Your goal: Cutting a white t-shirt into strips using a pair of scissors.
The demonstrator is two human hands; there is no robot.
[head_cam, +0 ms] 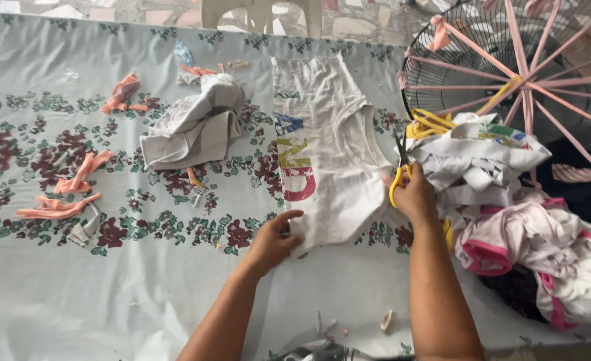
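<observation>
A white shirt with a coloured print lies flat on the flowered tablecloth. My left hand presses on the shirt's near corner, fingers spread. My right hand grips yellow-handled scissors at the shirt's right edge, blades pointing away from me.
A crumpled white cloth lies left of the shirt. Orange fabric strips are scattered at the left. A heap of white and pink cloth sits at the right, beside a round wire fan guard wrapped with pink strips. A white plastic chair stands behind the table.
</observation>
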